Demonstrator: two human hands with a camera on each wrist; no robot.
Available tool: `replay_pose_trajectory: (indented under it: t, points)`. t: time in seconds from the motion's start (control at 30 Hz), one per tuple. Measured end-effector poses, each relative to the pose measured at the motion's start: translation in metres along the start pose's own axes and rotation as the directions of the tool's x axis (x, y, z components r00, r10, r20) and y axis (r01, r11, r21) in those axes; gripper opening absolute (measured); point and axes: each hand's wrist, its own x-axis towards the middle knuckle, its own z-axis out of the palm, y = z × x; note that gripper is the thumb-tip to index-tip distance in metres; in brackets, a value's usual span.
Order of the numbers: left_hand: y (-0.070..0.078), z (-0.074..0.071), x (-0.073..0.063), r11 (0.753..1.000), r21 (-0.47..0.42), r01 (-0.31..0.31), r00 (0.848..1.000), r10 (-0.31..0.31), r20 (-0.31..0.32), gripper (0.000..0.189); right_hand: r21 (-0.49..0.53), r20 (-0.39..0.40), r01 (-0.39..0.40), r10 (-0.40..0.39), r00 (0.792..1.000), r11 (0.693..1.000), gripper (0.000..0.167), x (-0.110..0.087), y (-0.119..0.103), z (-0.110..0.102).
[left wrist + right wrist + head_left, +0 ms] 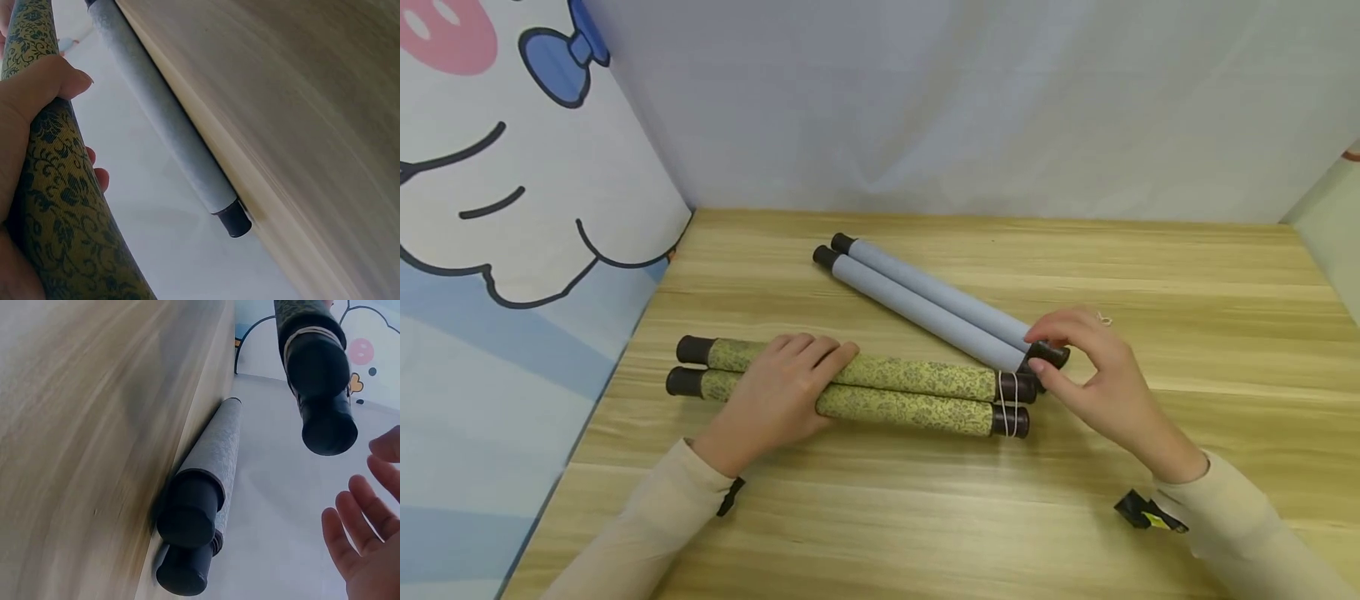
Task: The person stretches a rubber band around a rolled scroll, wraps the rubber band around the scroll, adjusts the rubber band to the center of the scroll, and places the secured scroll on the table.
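My left hand (778, 396) grips two rolled scrolls side by side, covered in yellow-green floral cloth with dark knobs at both ends. In the left wrist view its thumb lies across one floral scroll (69, 187). A pale rubber band (1007, 408) circles the right-hand knobs of this pair. The right wrist view shows the banded knobs (319, 369) raised off the table. Near them my right hand (369, 550) has its fingers spread and apart from the knobs, holding nothing. From the head camera, that hand overlaps the right ends of two pale blue-grey scrolls (917, 308).
The blue-grey pair (209, 444) lies slantwise on the wooden table (865, 508), behind the floral pair. A small white loop (1103, 319) is beyond the right hand. A pale curtain (970, 117) hangs along the back, and a cartoon-printed cloth (535, 250) borders the left.
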Motion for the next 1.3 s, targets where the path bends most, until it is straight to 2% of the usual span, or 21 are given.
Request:
replay_pose_trajectory:
  t: [0.2, 0.33, 0.47, 0.7, 0.8, 0.93, 0.97, 1.0, 1.07, 1.1, 1.13, 1.17, 1.2, 1.23, 1.27, 1.3]
  points:
    - [0.001, 0.001, 0.0, 1.0, -0.014, 0.012, 1.0, -0.012, 0.019, 0.091, -0.039, 0.069, 0.077, -0.074, 0.995, 0.996, 0.035, -0.004, -0.001, -0.002]
    - [0.001, 0.001, 0.0, 1.0, -0.011, 0.019, 0.999, -0.019, 0.03, 0.093, -0.031, 0.096, 0.165, -0.161, 0.982, 0.986, 0.012, -0.006, 0.0, -0.002]
    - [0.001, 0.002, 0.0, 1.0, -0.011, 0.02, 0.999, -0.019, 0.039, 0.093, -0.04, 0.107, 0.238, -0.233, 0.967, 0.97, 0.032, -0.007, 0.004, -0.001]
    - [0.0, 0.002, 0.0, 0.999, -0.022, 0.025, 0.998, -0.023, 0.05, 0.094, -0.012, 0.125, 0.276, -0.273, 0.954, 0.961, 0.031, -0.007, 0.007, 0.002]
    - [0.0, 0.002, -0.001, 1.0, -0.023, 0.019, 0.999, -0.018, 0.041, 0.093, -0.039, 0.185, 0.347, -0.335, 0.924, 0.937, 0.03, -0.006, 0.005, 0.005]
    - [0.0, 0.002, -0.002, 0.999, -0.035, 0.003, 0.999, -0.002, 0.037, 0.089, -0.136, 0.261, 0.471, -0.427, 0.866, 0.872, 0.028, -0.006, 0.004, 0.012]
    - [0.0, 0.003, -0.002, 0.999, -0.045, 0.005, 0.999, -0.003, 0.042, 0.088, -0.16, 0.257, 0.486, -0.439, 0.861, 0.859, 0.028, -0.006, 0.004, 0.015]
    - [-0.001, 0.003, -0.003, 0.999, -0.053, 0.009, 0.999, -0.006, 0.05, 0.088, -0.183, 0.245, 0.485, -0.439, 0.865, 0.855, 0.028, -0.007, 0.003, 0.017]
    - [-0.001, 0.002, -0.003, 0.997, -0.074, 0.014, 0.998, -0.009, 0.067, 0.087, -0.209, 0.186, 0.445, -0.411, 0.892, 0.871, 0.029, -0.01, 0.002, 0.021]
    - [-0.002, 0.001, -0.003, 0.997, -0.082, 0.013, 0.997, -0.007, 0.073, 0.086, -0.21, 0.146, 0.394, -0.37, 0.918, 0.895, 0.025, -0.012, 0.0, 0.023]
    - [-0.002, 0.0, -0.003, 0.996, -0.084, 0.0, 0.997, 0.007, 0.074, 0.086, -0.211, 0.102, 0.32, -0.304, 0.947, 0.924, 0.021, -0.014, -0.003, 0.026]
    - [-0.003, -0.001, -0.002, 0.997, -0.081, -0.021, 0.997, 0.027, 0.071, 0.085, -0.196, 0.062, 0.221, -0.213, 0.975, 0.955, 0.015, -0.015, -0.007, 0.027]
    - [-0.002, -0.002, -0.002, 0.997, -0.069, -0.045, 0.996, 0.049, 0.068, 0.085, -0.169, 0.035, 0.101, -0.096, 0.995, 0.98, 0.011, -0.016, -0.01, 0.029]
    - [-0.001, -0.004, -0.001, 0.996, -0.053, -0.072, 0.995, 0.075, 0.061, 0.085, -0.13, 0.022, -0.029, 0.033, 0.999, 0.991, 0.007, -0.015, -0.013, 0.03]
    - [0.0, -0.006, 0.0, 0.994, -0.036, -0.101, 0.993, 0.103, 0.052, 0.085, -0.077, 0.028, -0.165, 0.168, 0.985, 0.983, 0.003, -0.014, -0.015, 0.03]
    - [0.001, -0.007, 0.001, 0.992, -0.021, -0.128, 0.991, 0.129, 0.045, 0.085, -0.013, 0.052, -0.301, 0.301, 0.952, 0.954, 0.003, -0.011, -0.018, 0.03]
